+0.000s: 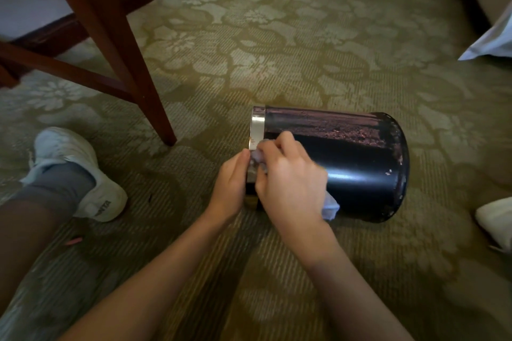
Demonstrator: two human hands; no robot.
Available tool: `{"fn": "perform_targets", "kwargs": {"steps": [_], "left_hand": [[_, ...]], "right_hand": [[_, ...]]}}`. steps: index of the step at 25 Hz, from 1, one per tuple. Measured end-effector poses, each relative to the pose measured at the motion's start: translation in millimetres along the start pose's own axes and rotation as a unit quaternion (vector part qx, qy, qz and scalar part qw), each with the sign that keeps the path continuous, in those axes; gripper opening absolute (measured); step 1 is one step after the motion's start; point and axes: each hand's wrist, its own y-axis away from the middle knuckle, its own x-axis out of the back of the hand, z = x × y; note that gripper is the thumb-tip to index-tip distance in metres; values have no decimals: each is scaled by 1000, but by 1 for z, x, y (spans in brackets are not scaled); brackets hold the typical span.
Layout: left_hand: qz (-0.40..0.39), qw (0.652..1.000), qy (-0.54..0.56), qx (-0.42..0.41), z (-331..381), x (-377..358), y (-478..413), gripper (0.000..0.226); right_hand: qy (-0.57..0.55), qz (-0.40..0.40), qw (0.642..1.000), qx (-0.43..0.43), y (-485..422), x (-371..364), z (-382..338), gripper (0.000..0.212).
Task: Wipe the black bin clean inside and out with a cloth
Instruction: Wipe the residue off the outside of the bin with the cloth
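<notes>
On patterned olive carpet (277, 36), beside a wooden table leg (116, 44), the black bin (360, 163) lies on its side, silver rim band (257, 127) facing left, base to the right with pale specks on it. White sneaker (80, 171) at left. Right hand (288, 183) is closed around a pale cloth (329, 206), pressed on the bin wall near the rim. Left hand (231, 183) curls over the rim edge, thumb on the band

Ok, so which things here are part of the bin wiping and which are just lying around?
Part of the job:
black bin
cloth
left hand
right hand

Just lying about:
chair leg
white bedding
pink scrap
</notes>
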Motion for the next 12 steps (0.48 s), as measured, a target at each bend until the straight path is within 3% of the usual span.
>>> {"fn": "perform_targets", "kwargs": {"steps": [6,12], "left_hand": [[16,999,2,-32,0,-3,-5,40],[-12,999,-4,-33,-5,0,-3,42]], "right_hand": [[65,-14,998,-2,-24,2,8,19],[8,-56,998,25,18,16,29,28]]}}
